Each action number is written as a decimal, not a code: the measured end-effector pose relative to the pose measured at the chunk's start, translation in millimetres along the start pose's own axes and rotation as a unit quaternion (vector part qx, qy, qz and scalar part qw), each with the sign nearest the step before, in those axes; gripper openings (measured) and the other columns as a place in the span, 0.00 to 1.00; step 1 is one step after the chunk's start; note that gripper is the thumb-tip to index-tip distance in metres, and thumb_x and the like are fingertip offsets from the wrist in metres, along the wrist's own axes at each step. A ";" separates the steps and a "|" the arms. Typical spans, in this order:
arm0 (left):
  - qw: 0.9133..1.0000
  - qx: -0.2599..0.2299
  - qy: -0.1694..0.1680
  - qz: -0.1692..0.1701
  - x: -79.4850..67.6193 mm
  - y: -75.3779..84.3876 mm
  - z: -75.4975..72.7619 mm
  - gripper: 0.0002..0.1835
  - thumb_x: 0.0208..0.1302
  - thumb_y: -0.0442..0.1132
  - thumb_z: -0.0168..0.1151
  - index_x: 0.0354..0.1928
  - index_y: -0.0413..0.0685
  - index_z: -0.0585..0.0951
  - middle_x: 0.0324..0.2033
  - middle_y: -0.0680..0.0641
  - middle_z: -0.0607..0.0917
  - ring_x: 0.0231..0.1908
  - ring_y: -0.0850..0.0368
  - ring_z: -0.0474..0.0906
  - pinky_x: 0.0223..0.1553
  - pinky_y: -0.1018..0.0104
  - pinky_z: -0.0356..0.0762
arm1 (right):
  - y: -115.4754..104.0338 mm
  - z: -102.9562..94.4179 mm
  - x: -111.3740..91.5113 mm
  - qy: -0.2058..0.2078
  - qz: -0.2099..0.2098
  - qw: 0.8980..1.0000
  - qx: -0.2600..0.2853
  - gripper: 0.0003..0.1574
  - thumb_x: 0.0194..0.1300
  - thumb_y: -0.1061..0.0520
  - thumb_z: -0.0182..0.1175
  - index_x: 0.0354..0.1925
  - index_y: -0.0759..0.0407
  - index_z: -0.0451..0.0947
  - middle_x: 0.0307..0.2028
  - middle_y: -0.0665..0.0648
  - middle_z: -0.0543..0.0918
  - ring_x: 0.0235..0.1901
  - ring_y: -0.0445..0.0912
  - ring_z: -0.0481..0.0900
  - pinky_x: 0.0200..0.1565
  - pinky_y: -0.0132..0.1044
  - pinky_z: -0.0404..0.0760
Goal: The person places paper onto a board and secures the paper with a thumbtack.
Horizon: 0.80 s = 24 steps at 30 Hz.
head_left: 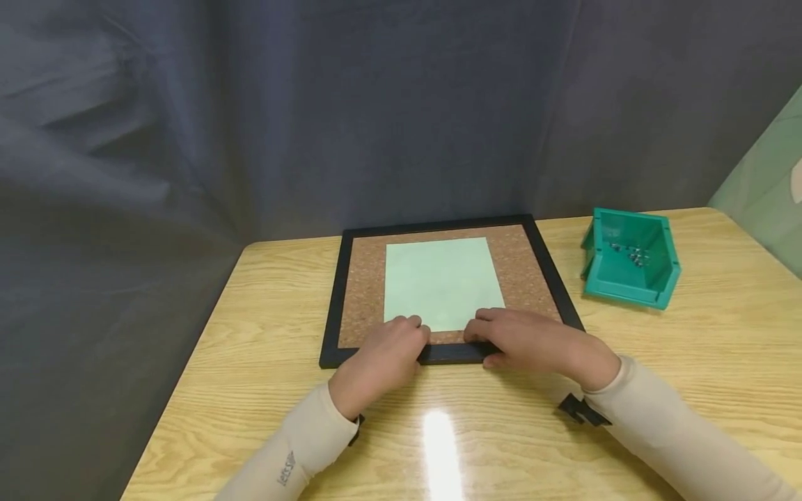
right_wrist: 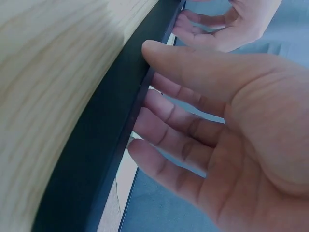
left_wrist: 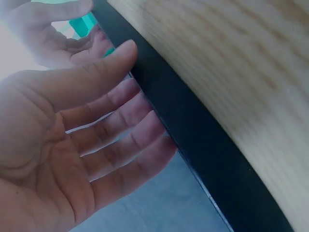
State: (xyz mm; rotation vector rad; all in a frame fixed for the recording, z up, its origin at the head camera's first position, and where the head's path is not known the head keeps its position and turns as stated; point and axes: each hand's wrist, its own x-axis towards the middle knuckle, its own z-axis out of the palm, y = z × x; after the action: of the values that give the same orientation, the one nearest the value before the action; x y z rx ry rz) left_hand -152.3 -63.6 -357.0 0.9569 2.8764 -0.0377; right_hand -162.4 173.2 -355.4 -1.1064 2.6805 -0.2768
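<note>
A black-framed corkboard [head_left: 363,292] lies on the table with a pale green sheet of paper [head_left: 441,282] on its cork. At the near edge of the board, my left hand [head_left: 388,351] grips the frame left of centre. My right hand [head_left: 532,341] grips the same edge to the right of it. In the left wrist view, the thumb is against the outer side of the black frame [left_wrist: 178,106] and the fingers reach over its top. The right wrist view has the right thumb and fingers placed likewise on the frame [right_wrist: 91,130].
A green plastic bin [head_left: 626,291] stands right of the board, with several small shiny pieces [head_left: 635,257] inside. Dark cloth [head_left: 401,118] hangs behind the wooden table [head_left: 276,313] and down its left side.
</note>
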 end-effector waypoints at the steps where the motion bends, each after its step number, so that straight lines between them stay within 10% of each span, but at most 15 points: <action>1: 1.000 -0.002 0.002 0.000 0.3 -0.3 0.8 0.11 0.63 0.36 0.69 0.47 0.50 0.85 0.38 0.51 0.83 0.38 0.56 0.80 0.36 0.65 0.80 | -0.5 -0.3 0.1 -0.001 0.002 1.000 0.001 0.19 0.62 0.53 0.70 0.50 0.49 0.79 0.42 0.46 0.78 0.40 0.40 0.77 0.43 0.38 0.80; 24: 0.998 0.042 0.032 0.031 -12.1 -5.7 9.3 0.13 0.69 0.32 0.61 0.52 0.52 0.85 0.36 0.48 0.82 0.36 0.56 0.78 0.32 0.67 0.79 | 2.0 0.4 -0.3 -0.003 0.007 1.000 0.023 0.17 0.59 0.59 0.72 0.43 0.51 0.75 0.38 0.46 0.77 0.37 0.39 0.75 0.40 0.37 0.78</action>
State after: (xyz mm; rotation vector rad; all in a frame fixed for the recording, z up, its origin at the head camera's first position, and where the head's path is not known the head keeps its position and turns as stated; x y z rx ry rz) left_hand -145.1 -75.9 -364.9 1.0801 2.9234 -0.1271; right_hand -163.4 174.7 -356.3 -1.0715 2.6610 -0.3306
